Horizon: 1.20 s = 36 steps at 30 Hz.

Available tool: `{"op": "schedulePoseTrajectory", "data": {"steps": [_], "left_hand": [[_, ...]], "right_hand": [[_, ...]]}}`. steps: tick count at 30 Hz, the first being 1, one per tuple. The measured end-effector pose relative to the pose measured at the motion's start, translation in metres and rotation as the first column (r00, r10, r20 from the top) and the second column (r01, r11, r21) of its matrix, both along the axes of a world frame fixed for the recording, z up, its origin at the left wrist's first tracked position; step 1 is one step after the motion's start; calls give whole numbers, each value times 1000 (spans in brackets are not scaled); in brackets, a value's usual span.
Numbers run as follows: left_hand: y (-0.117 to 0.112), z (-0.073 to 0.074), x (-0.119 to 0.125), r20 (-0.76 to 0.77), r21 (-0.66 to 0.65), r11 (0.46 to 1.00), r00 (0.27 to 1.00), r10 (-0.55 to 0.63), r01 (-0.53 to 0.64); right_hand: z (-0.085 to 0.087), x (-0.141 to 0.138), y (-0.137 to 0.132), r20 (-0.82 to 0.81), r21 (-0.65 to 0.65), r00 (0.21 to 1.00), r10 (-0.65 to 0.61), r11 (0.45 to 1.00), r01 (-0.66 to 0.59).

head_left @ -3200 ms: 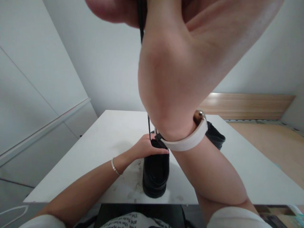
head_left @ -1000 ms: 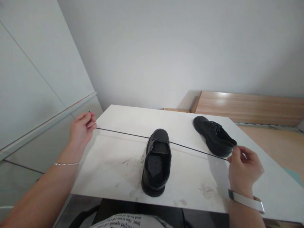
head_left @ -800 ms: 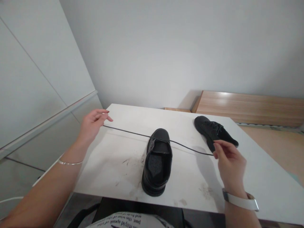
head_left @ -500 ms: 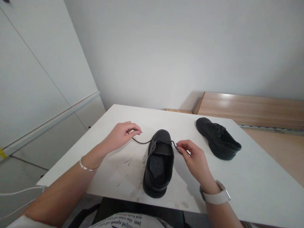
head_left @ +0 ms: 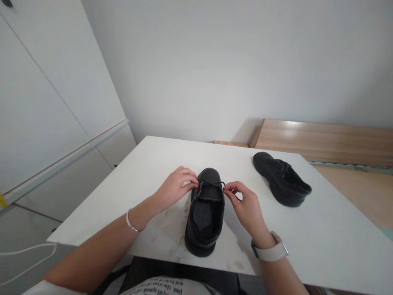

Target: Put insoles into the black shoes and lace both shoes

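A black shoe [head_left: 205,217] stands upright before me, its toe pointing away. Across its tongue runs a black shoelace [head_left: 211,182]. My left hand [head_left: 179,184] is closed at the shoe's left edge by the eyelets, thumb and index finger pinched on the lace there; its tip is hidden. On the opposite side, my right hand [head_left: 244,198] pinches the lace just off the shoe's right edge, and a short piece of it shows by the fingers.
A second black shoe [head_left: 281,178], laced, sits further back to the right on the white table [head_left: 307,241]. Behind the table is a wooden unit [head_left: 322,141]. White cabinets [head_left: 55,102] stand at left, with a white cable [head_left: 27,248] below them.
My left hand has moved right, from out beside the shoe to its left edge. My right hand has shifted slightly left, closer to the shoe. Both shoes stay in place.
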State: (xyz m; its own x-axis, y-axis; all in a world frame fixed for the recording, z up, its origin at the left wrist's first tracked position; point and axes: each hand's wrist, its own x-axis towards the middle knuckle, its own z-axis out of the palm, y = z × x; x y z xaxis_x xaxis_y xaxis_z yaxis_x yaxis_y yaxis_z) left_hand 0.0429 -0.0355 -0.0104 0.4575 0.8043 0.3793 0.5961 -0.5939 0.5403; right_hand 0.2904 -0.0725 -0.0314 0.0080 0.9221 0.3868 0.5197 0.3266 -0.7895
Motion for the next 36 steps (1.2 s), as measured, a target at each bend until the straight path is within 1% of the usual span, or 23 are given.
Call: {"op": "schedulePoseTrajectory", "data": {"steps": [2, 3, 4, 8, 10, 14, 17, 18, 20, 23, 25, 28, 31, 34, 36], "left_hand": [[1, -2, 0, -1, 90, 995, 999, 42, -42], [2, -3, 0, -3, 105, 993, 998, 57, -56], [2, -4, 0, -1, 95, 994, 998, 57, -57], [1, -5, 0, 45, -19, 1000, 999, -6, 7], [-1, -3, 1, 48, -39, 999, 999, -16, 18], [-10, 5, 6, 41, -70, 998, 999, 7, -4], [-19, 15, 13, 47, -151, 988, 998, 37, -30], [-20, 18, 16, 34, -168, 985, 999, 38, -32], [-22, 24, 19, -21, -164, 986, 999, 24, -27], [-19, 30, 21, -157, -112, 993, 988, 6, -24], [-16, 33, 23, -256, -96, 995, 967, 1, -26], [-12, 38, 26, -383, -81, 997, 924, -11, -21], [-10, 42, 30, -476, -73, 997, 879, -27, -9], [-10, 43, 33, -545, -58, 998, 838, -27, -5], [-11, 44, 35, -561, -33, 999, 828, -17, -2]], "right_hand": [[1, -1, 0, 38, 32, 998, -53, 998, 52], [2, -1, -1, 45, 30, 997, -67, 997, 66], [2, -2, -1, 43, 18, 997, -69, 997, 69], [5, -5, -4, -2, -33, 1000, -28, 999, 28], [6, -6, -7, -8, -42, 1000, 0, 999, 0], [14, -11, -16, 10, -47, 999, 33, 998, -33], [23, -15, -23, 0, -69, 998, 60, 996, -60], [26, -17, -25, 19, -77, 998, 67, 995, -65], [31, -20, -27, 117, -74, 991, 70, 995, -62], [36, -24, -28, 351, -46, 935, 57, 998, -44], [38, -26, -27, 489, -44, 871, 39, 999, -20], [39, -30, -25, 631, -34, 776, 8, 999, 17], [39, -33, -21, 707, -22, 707, -5, 999, 29], [41, -35, -19, 737, -37, 675, -4, 998, 47], [42, -36, -18, 749, -33, 662, -20, 997, 67]]}}
